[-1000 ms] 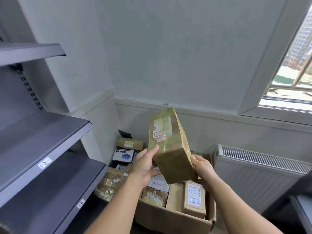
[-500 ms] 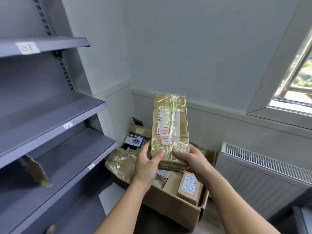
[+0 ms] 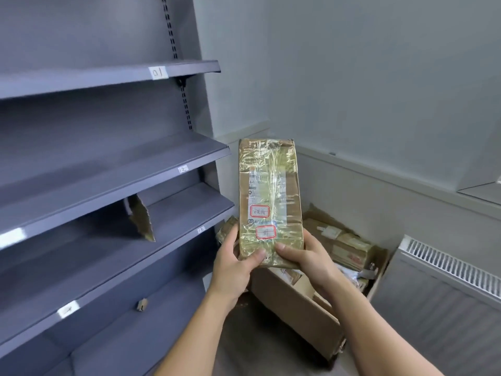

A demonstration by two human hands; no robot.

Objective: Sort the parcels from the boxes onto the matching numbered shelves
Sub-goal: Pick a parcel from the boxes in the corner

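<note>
Head view, taken from the left. Grey shelves stacked one above another, front edges tagged 01, 12 and 13, presumably for matching against parcel numbers at a glance. On the shelf tagged 13, a torn cardboard scrap standing on edge; one level down, a smaller bit. Next, left hand gripping the lower left edge of a tape-wrapped parcel, thumb laid across the front. Parcel held upright in the air, just right of the shelf ends and above the open cardboard box, label side turned toward the camera, most likely for reading the two red-framed stickers; writing too small to make out. Right hand clasping the lower right corner, thumb on the front, fingers hidden behind. More parcels lying in the box. At far right, a white radiator. Judged step: checking the number before choosing a shelf
</note>
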